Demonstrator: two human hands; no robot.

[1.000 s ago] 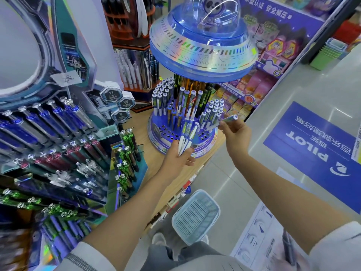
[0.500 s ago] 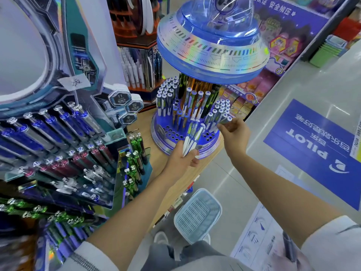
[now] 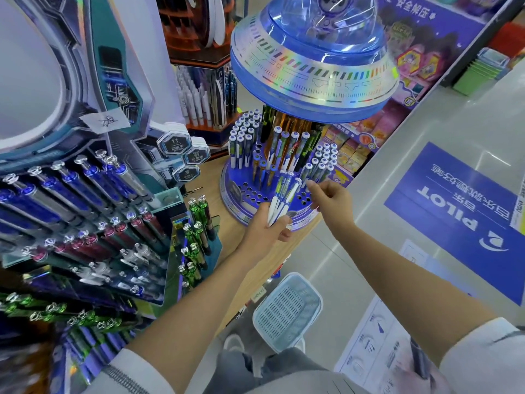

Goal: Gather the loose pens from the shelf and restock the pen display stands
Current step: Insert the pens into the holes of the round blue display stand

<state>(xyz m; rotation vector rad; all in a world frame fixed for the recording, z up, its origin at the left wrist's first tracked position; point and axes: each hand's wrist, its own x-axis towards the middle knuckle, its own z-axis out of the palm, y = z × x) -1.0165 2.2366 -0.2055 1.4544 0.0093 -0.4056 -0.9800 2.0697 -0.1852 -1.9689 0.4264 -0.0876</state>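
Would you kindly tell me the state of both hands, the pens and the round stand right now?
round stand, partly filled; front holes empty.
bundle of pens, upright, fanned over the round stand's front.
left hand, grips the bundle of pens.
right hand, fingertips at one bundle pen's top; grip unclear.

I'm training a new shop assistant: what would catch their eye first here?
The holographic blue saucer canopy over the round pen stand, at centre top. Below it, the left hand grips a bundle of white pens while the right hand reaches toward them. A blue PILOT floor sticker lies at right.
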